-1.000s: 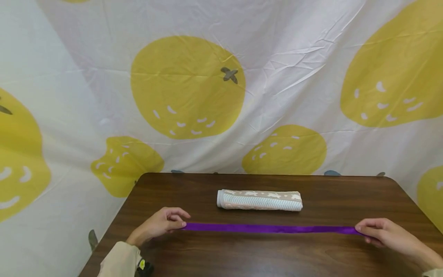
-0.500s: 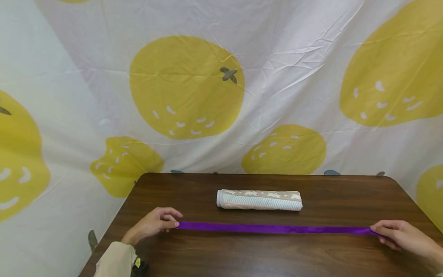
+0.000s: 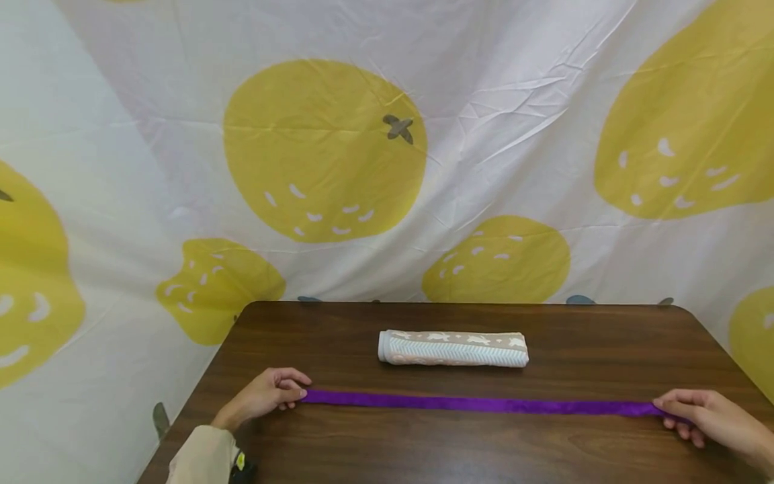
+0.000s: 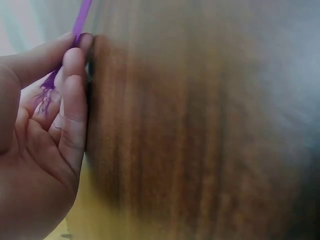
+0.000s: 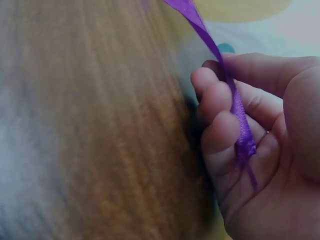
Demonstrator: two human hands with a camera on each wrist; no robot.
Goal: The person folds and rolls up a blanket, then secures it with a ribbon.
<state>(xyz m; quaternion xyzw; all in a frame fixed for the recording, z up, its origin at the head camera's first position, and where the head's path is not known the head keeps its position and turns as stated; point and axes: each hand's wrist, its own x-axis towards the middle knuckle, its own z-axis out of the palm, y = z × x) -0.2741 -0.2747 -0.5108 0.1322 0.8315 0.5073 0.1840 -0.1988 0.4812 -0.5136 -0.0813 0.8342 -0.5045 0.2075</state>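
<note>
both hands point(image 3: 265, 396) point(image 3: 707, 418) pinch an outstretched purple ribbon point(image 3: 484, 404), a towel point(image 3: 453, 349) between it and the table's far edge point(image 3: 471, 306).

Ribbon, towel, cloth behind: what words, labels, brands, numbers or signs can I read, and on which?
None can be read.
Ribbon: plain purple, no lettering visible.
Towel: pale animal figures and zigzags only.
Cloth: printed yellow fruit, no letters.
Dark item by the sleeve: too small to tell.
</note>
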